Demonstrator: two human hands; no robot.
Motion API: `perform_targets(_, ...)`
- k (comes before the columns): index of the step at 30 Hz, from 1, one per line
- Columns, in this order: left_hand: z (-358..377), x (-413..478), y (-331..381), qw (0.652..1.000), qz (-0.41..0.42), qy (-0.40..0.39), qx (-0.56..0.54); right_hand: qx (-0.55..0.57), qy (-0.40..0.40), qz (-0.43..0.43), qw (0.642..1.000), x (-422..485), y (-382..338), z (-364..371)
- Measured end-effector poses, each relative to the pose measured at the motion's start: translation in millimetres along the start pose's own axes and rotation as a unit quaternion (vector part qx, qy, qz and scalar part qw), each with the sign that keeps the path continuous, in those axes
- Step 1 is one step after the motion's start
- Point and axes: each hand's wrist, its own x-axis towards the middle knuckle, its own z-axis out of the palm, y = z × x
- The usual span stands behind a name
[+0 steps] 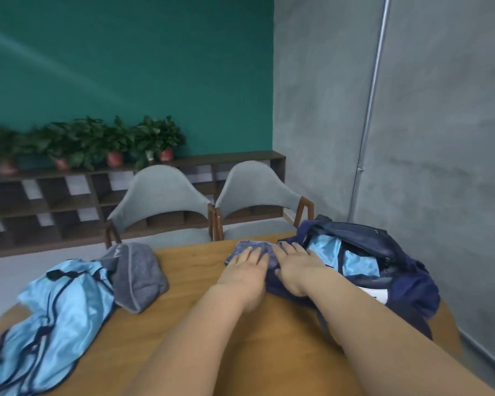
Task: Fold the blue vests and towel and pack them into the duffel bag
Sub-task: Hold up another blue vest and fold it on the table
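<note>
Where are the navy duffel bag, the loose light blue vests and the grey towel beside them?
Navy fabric duffel bag [417, 290], head view, on its near side wall.
Shiny light blue vests [69, 304], head view, middle of the crumpled heap.
Grey textured towel [139, 277], head view, centre of its upper face.

We count two hands, left hand [247, 268] and right hand [295, 268]; one table [192, 270]; two towels [139, 275] [253, 246]; one duffel bag [412, 287]; two chairs [157, 195] [255, 190]; one shelf [55, 201]; four red flowerpots [115, 159] at least. And the vests [66, 301]? Too bunched for us to count.
</note>
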Motion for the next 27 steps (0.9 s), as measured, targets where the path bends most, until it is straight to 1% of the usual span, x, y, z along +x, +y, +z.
perform_targets(6, 11.5, -51.9, -56.4, 0.997, -0.069, -0.009, 0.016, -0.002, -0.001, -0.063, 0.998, 0.0, -68.7, 9.9)
perform_targets(12, 29.0, -105.9, -109.0, 0.99, -0.137, -0.022, 0.016, -0.003, -0.022, -0.133, 0.991, 5.6, -141.3, 28.5)
perform_targets(17, 39.5, -146.3, -150.8, 0.982, -0.188, -0.027, 0.014, 0.004, -0.052, -0.169, 0.984, 12.0, -200.6, 48.1)
perform_targets(23, 59.2, -191.8, -196.2, 0.967, -0.253, 0.0, 0.011, 0.009, -0.062, -0.231, 0.971, 15.9, -261.7, 63.6)
perform_targets(27, 74.5, -219.4, -218.3, 0.948, -0.316, 0.041, 0.016, 0.036, -0.051, -0.272, 0.96, 22.2, -295.8, 80.8)
